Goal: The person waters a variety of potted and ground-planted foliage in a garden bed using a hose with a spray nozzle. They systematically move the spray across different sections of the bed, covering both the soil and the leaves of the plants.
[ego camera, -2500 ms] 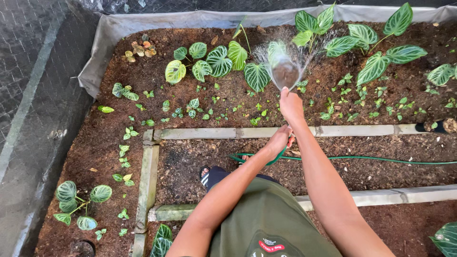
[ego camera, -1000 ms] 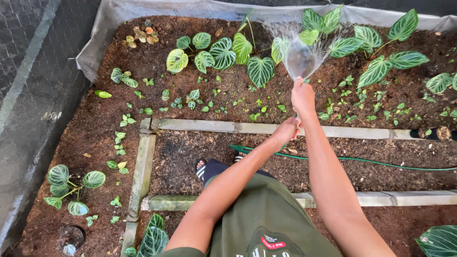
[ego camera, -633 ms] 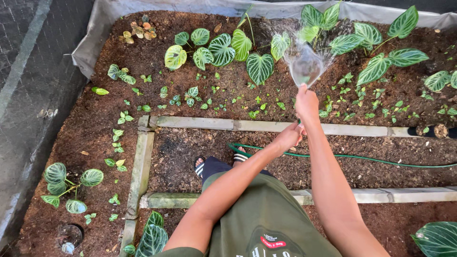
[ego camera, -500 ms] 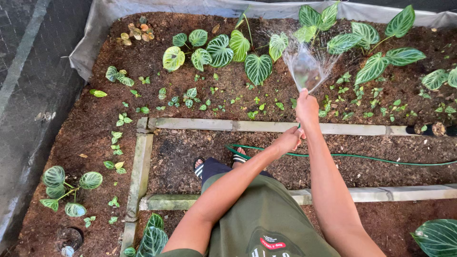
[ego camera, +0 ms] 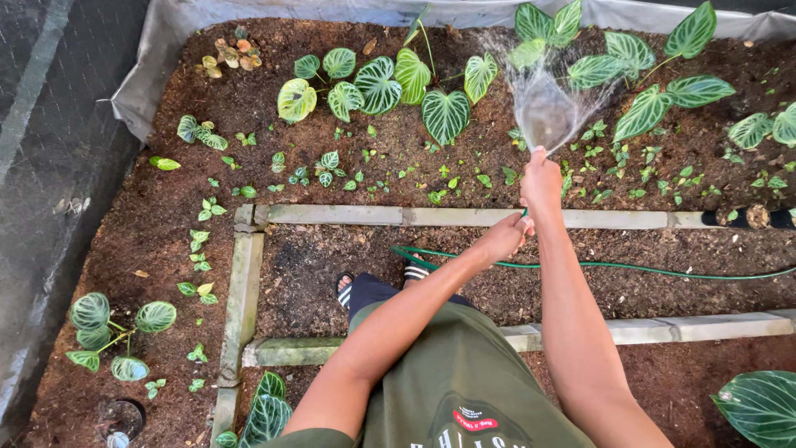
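My right hand (ego camera: 541, 178) is closed around the end of a thin green hose (ego camera: 630, 268), and a fan of water spray (ego camera: 543, 108) shoots from it over the soil toward the large veined leaves (ego camera: 647, 108). My left hand (ego camera: 504, 238) grips the same hose just behind the right hand. The hose runs right across the dark soil path. Small seedlings (ego camera: 609, 158) grow under the spray. My sandalled foot (ego camera: 348, 289) stands on the soil inside the concrete border (ego camera: 464, 216).
Heart-shaped veined plants (ego camera: 377, 83) fill the back of the bed. A grey liner sheet (ego camera: 141, 91) edges the bed. Black mesh floor (ego camera: 50, 166) lies at left. More leafy plants (ego camera: 108, 328) sit at lower left and another leaf (ego camera: 759, 406) at lower right.
The spray and my right hand have swung from the middle plants rightward along the bed; the view has shifted a little with them. Both hands keep hold of the hose.
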